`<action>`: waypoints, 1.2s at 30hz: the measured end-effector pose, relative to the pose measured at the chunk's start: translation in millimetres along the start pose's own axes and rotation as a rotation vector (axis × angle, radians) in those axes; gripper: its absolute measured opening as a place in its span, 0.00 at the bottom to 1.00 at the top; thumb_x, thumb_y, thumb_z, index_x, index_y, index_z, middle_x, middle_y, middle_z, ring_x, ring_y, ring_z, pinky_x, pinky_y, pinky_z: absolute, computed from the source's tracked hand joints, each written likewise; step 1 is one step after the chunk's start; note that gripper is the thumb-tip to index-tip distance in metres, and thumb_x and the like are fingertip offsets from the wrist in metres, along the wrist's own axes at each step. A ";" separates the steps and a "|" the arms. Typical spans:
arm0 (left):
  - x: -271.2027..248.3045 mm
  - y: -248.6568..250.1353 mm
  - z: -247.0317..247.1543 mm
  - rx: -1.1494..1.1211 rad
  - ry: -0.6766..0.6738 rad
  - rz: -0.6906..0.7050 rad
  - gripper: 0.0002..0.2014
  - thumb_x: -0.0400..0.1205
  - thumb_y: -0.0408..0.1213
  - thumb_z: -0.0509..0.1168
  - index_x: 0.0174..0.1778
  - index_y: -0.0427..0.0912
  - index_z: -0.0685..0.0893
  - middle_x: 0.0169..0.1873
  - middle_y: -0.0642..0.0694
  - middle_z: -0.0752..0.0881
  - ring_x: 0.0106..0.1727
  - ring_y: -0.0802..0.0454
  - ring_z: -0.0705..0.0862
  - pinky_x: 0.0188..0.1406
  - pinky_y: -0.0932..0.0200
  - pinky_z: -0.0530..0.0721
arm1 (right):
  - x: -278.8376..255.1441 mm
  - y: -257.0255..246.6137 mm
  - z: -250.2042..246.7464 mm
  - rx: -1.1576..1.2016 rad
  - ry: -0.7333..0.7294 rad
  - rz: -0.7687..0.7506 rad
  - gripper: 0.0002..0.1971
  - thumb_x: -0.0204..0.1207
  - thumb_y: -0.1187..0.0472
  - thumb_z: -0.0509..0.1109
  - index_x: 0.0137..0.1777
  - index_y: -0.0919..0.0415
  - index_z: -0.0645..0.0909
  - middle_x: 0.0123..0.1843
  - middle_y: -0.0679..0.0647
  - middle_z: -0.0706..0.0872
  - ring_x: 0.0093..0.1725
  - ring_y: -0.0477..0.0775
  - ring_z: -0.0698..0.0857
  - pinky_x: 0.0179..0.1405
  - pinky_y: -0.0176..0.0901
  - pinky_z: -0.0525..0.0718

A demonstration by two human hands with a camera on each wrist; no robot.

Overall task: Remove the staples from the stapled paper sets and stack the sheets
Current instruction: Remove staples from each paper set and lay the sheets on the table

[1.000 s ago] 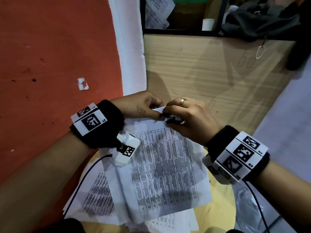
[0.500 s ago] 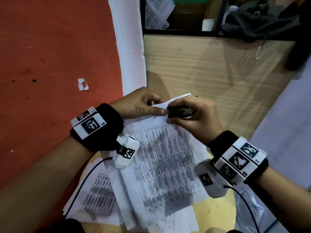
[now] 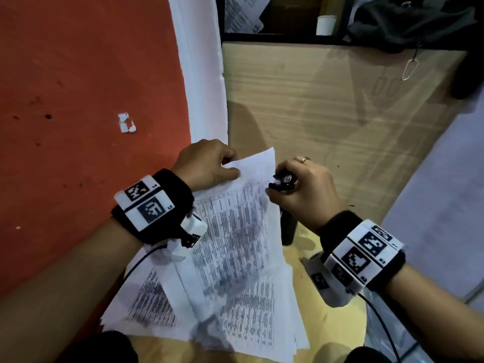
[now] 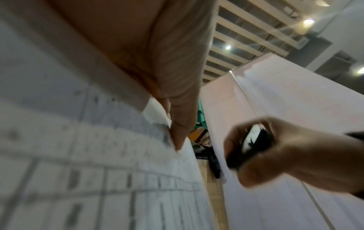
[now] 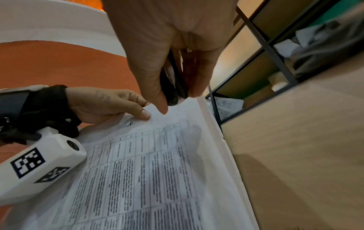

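Note:
A printed paper set (image 3: pixel 235 231) hangs lifted in front of me, above more printed sheets (image 3: pixel 251 323) lying below. My left hand (image 3: pixel 209 166) pinches the set's top left corner (image 5: pixel 145 112) between thumb and fingers. My right hand (image 3: pixel 301 187) is curled round a small black staple remover (image 3: pixel 284 180), held just right of the set's top edge and apart from the paper. The same black staple remover (image 4: pixel 254 144) shows in the left wrist view, blurred, and the staple remover (image 5: pixel 173 87) peeks out between thumb and fingers in the right wrist view. No staple is visible.
A wooden panel (image 3: pixel 327 106) stands behind the hands, with a dark-framed shelf above it holding a white cup (image 3: pixel 325 24), papers and a dark cloth (image 3: pixel 408 22). An orange wall (image 3: pixel 78 100) is at left. The yellowish tabletop (image 3: pixel 309 310) shows at lower right.
The right hand with the staple remover has drawn away rightward from the paper's corner. The left hand keeps hold of the corner, and the top sheet's edge has flipped up.

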State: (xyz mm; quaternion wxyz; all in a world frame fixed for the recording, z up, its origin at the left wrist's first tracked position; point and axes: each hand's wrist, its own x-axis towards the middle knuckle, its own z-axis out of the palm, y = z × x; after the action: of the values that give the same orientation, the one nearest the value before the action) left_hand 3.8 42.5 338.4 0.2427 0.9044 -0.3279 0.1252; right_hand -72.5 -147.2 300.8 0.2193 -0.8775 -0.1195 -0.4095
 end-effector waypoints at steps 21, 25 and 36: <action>31.1 -209.0 150.8 0.287 -0.796 -0.259 0.15 0.81 0.32 0.66 0.62 0.29 0.81 0.57 0.35 0.83 0.57 0.42 0.81 0.51 0.59 0.74 | -138.4 106.3 115.9 -0.050 -0.626 0.698 0.11 0.63 0.58 0.80 0.42 0.62 0.85 0.40 0.58 0.88 0.43 0.59 0.85 0.39 0.43 0.78; 21.6 -235.7 204.5 0.396 -0.840 -0.325 0.22 0.82 0.38 0.66 0.72 0.37 0.75 0.72 0.40 0.74 0.72 0.42 0.73 0.68 0.55 0.70 | -163.4 121.7 135.2 -0.038 -0.692 0.788 0.11 0.62 0.59 0.80 0.41 0.63 0.84 0.42 0.60 0.88 0.45 0.62 0.84 0.43 0.47 0.82; 11.4 -254.1 294.0 0.366 -0.564 -0.477 0.24 0.83 0.33 0.61 0.77 0.43 0.68 0.73 0.36 0.68 0.74 0.36 0.65 0.71 0.40 0.66 | -203.5 154.4 167.4 -0.081 -0.850 0.903 0.18 0.65 0.55 0.79 0.49 0.65 0.82 0.47 0.59 0.85 0.48 0.60 0.82 0.42 0.45 0.78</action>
State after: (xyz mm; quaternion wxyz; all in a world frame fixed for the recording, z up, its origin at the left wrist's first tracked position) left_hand 198.4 52.7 2.0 0.0008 0.9821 -0.1352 -0.1309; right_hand -30.3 -207.6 4.4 0.2706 -0.9353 0.2024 0.1046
